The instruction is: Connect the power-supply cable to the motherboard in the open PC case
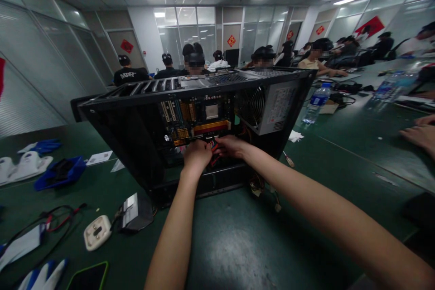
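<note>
An open black computer case (118, 120) stands on the green table in front of me. Inside it I see a motherboard (211, 111) with red and yellow memory slots, and a power supply (277, 106) with a fan at the upper right. Both of my hands reach in below the board's lower edge. My right hand (233, 146) pinches a bundle of coloured cables (214, 146). My left hand (197, 154) is closed right beside that bundle; its fingertips are hidden, so what it grips does not show. Loose cable connectors (256, 186) hang out at the case's lower right.
On the left lie a blue tray (61, 173), a dark box-like part (136, 213), a white round-cornered object (97, 232), a phone (88, 277) and gloves (44, 276). A water bottle (316, 103) and a screwdriver (289, 159) are at right. Another person's hand (421, 136) rests at the right edge.
</note>
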A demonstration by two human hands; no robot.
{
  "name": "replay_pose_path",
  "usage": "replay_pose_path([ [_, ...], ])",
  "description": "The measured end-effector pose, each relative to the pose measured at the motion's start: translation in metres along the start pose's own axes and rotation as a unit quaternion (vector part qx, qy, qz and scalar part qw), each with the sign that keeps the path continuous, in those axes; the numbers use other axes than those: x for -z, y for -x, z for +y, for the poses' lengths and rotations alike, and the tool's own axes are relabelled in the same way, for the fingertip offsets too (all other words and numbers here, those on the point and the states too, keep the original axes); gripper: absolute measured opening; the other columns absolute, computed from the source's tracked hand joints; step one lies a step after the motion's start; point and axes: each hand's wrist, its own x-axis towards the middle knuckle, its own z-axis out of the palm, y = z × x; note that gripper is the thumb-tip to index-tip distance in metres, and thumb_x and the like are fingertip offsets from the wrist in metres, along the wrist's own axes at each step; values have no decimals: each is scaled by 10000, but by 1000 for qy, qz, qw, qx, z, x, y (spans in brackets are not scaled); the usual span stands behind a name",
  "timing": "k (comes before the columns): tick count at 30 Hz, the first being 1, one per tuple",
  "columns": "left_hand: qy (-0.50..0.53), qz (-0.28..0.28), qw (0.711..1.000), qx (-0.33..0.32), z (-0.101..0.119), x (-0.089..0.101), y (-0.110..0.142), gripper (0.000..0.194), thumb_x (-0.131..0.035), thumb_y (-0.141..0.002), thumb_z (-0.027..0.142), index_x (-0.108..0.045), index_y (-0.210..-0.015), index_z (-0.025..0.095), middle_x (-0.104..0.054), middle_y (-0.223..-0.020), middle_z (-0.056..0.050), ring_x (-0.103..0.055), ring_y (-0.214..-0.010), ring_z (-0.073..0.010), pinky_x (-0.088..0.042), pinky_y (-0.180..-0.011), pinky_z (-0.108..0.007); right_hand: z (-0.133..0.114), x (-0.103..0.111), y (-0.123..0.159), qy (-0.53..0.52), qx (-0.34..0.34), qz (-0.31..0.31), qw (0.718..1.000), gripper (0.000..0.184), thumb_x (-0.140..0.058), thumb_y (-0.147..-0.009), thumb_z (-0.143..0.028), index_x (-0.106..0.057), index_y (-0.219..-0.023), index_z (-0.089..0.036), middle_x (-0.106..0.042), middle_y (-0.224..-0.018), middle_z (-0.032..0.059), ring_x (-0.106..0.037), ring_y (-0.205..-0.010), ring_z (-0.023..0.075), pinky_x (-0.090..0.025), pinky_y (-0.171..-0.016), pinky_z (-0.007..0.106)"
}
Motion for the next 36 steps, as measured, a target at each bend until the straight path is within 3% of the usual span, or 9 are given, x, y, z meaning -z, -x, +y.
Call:
replay_pose_path([
  [9,-27,5,999,-24,1,-2,-1,342,-474,-960,333,-780,-955,179,-770,-986,-155,-718,-932,-254,-476,-743,-282,-6,-3,8,37,11,14,999,261,-483,-1039,-191,-612,-823,-123,-676,-596,-2,-622,-455,90,-431,-435,179],
  [16,-44,11,998,-43,4,-3,3,374,-435,-979,332,-767,-990,160,-754,-1023,-179,-716,-945,-280,-494,-765,-314,-7,-3,9,87,36,8,996,274,-459,-1042,-175,-612,-821,-123,-723,-687,39,-631,-485,87,-450,-478,175],
  [18,-61,21,997,-38,4,-3,6,376,-438,-977,348,-764,-985,162,-751,-1019,-183,-715,-946,-296,-503,-760,-330,-5,-2,9,153,62,10,986,292,-439,-1050,-199,-639,-850,-126,-744,-739,56,-642,-500,98,-444,-483,183],
  [21,-97,60,993,-27,5,-3,10,358,-449,-973,361,-748,-999,166,-745,-1018,-182,-710,-965,-312,-512,-782,-354,0,1,11,304,134,58,941,359,-438,-1051,-269,-687,-841,-116,-764,-840,121,-684,-601,150,-438,-528,217],
  [24,-114,89,989,-24,7,-3,13,327,-456,-975,367,-701,-1059,167,-742,-1014,-169,-709,-964,-306,-515,-800,-363,5,5,16,432,230,127,863,402,-483,-1029,-345,-729,-820,-105,-759,-920,190,-713,-801,224,-429,-629,253],
  [26,-120,93,988,-29,10,-3,15,313,-461,-973,372,-672,-1073,163,-741,-1000,-161,-713,-945,-302,-520,-790,-363,8,6,20,515,284,156,794,432,-470,-1024,-380,-760,-846,-114,-760,-928,196,-712,-851,245,-413,-658,269],
  [27,-128,93,987,-32,12,-3,16,311,-457,-974,369,-664,-1071,158,-740,-991,-163,-715,-933,-303,-523,-782,-364,8,5,21,535,300,164,773,439,-459,-1023,-387,-770,-859,-124,-764,-924,188,-712,-842,242,-405,-654,273],
  [31,-176,90,979,-55,18,-4,19,320,-382,-983,266,-654,-1079,128,-735,-940,-182,-723,-895,-324,-530,-753,-386,9,-3,22,527,359,141,757,437,-425,-1024,-350,-777,-844,-165,-775,-891,130,-702,-785,210,-364,-611,273],
  [36,-174,68,981,-53,14,-5,18,299,-414,-916,139,-662,-1081,120,-731,-984,-185,-719,-930,-322,-531,-763,-373,11,-10,21,538,407,91,733,396,-438,-1007,-284,-773,-833,-162,-776,-913,136,-708,-813,217,-352,-620,280],
])
